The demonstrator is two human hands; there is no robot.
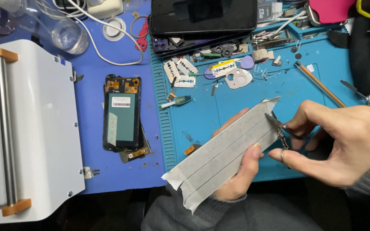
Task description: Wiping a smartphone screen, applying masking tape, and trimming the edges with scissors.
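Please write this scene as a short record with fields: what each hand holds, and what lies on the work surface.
left hand: the left hand holds a grey sheet from below, thumb on top
right hand: the right hand holds small scissors, blades at the sheet's right end
sheet: long, tilted, with lengthwise lines that look like cuts
mat: blue work mat under both hands
on the mat: razor blades, a small brush
left of the mat: an opened phone; a white machine
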